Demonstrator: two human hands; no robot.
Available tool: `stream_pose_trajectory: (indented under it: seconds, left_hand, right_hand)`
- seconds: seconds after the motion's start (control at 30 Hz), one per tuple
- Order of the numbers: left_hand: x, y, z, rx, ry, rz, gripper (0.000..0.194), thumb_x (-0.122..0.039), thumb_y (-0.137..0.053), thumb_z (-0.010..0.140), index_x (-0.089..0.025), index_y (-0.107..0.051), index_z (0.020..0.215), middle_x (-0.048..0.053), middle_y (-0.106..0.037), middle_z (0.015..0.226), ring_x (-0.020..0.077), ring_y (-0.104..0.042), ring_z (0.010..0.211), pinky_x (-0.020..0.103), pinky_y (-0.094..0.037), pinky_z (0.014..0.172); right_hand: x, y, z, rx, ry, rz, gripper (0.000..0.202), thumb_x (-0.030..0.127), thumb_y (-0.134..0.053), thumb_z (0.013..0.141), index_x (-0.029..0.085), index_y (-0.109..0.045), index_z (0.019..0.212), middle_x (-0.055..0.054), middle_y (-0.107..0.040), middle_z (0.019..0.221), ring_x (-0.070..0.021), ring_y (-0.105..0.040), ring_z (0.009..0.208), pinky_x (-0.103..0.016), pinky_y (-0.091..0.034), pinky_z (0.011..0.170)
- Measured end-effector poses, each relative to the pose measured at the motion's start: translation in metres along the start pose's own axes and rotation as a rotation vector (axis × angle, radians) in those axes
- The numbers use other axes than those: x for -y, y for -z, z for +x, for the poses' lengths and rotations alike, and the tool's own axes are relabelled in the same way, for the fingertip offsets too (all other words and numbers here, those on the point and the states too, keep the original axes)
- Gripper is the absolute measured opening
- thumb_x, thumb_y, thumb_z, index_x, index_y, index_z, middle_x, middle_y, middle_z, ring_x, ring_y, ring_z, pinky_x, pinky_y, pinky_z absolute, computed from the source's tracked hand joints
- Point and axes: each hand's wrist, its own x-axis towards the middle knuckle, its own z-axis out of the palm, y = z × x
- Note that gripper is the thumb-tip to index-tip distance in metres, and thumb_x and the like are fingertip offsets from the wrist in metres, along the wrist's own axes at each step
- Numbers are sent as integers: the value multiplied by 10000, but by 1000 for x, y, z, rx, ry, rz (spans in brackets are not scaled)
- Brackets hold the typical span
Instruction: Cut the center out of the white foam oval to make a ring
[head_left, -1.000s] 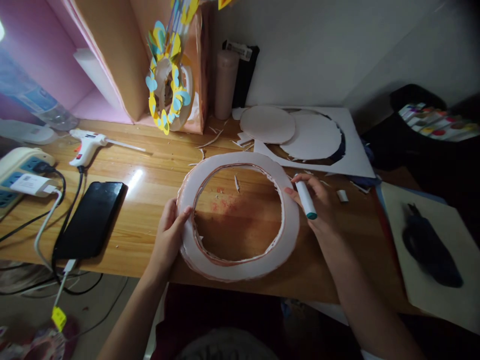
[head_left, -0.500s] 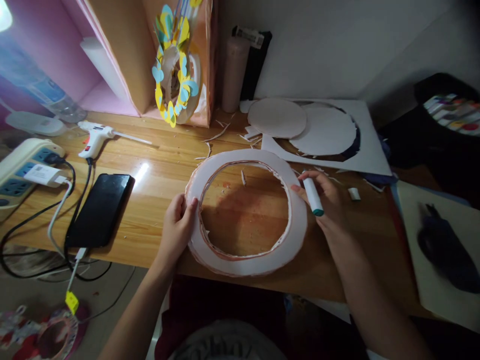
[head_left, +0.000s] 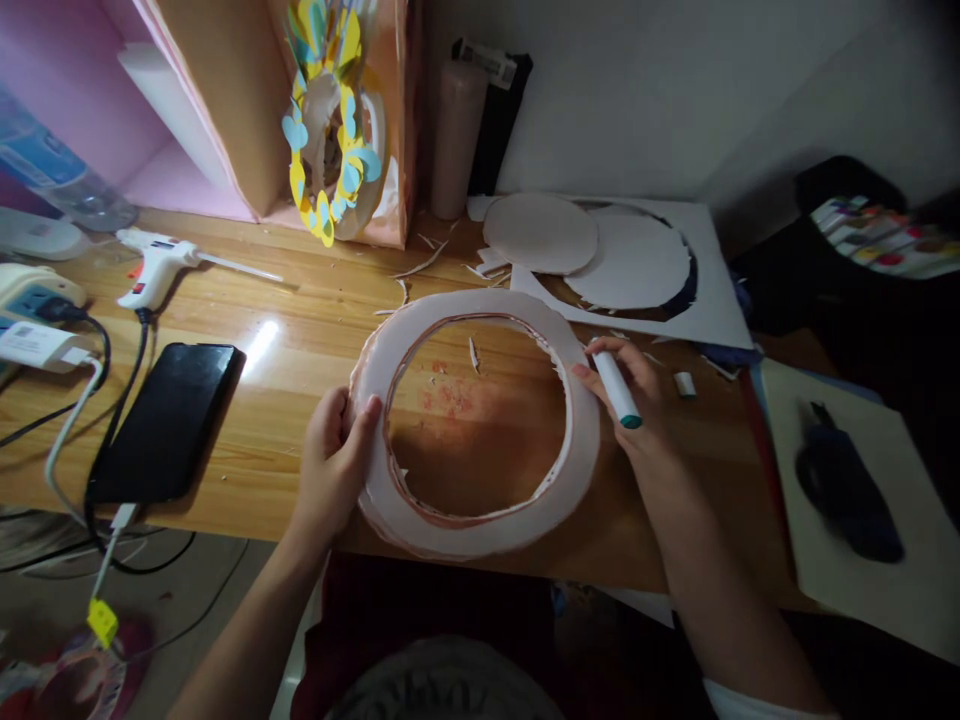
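A white foam-board ring [head_left: 480, 537] with ragged, orange-stained edges is held above the front of the wooden desk [head_left: 315, 340]. My left hand [head_left: 337, 450] grips its left side, thumb on top and fingers underneath. At the ring's right side, my right hand [head_left: 630, 385] holds a white marker [head_left: 616, 385] with a teal end pointing toward me. The thumb of that hand also touches the ring's edge. Through the ring's opening I see orange specks and a white scrap [head_left: 473, 354] on the wood. A small white cap-like piece [head_left: 684, 384] lies right of my right hand.
White disc cut-outs [head_left: 540, 235] lie on a cut board [head_left: 720, 260] at the back. On the left are a glue gun [head_left: 159, 268], a phone [head_left: 169, 420] with cable and a power strip [head_left: 37, 290]. A paper-flower wreath [head_left: 324, 225] hangs behind; a dark object [head_left: 847, 490] lies right.
The view has shifted, so everything appears further left. The ring looks slightly raised or tilted, showing more orange specks through its opening. Both hands keep their holds.
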Motion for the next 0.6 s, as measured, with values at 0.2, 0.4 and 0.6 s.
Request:
stream_pose_trajectory:
  seconds: [0.2,0.4,0.6]
  left_hand:
    - [-62,5,-41,-142,-198,216,192,-401,-616,829,-255,-525,744,-49,-433,588,117,-381,490,245,-311,400]
    - [-99,1,-63,-117,-271,309,149,-416,-539,842,-303,-519,747,-46,-415,536,141,-401,398,273,-381,314]
    - [-96,2,-62,-137,-255,388,180,-441,-534,837,-296,-505,734,-38,-435,548,152,-456,428,287,-374,347]
  right_hand:
    - [5,5,-2,-39,-50,192,314,411,-761,623,305,-539,819,35,-485,736,-163,-494,646,-304,-417,588]
    - [11,11,-7,-116,-5,255,304,435,-714,686,328,-520,894,11,-486,799,-195,-509,738,-332,-438,661]
    - [7,12,1,-103,30,325,371,451,-764,621,321,-504,852,31,-447,748,-156,-416,585,-299,-373,501]
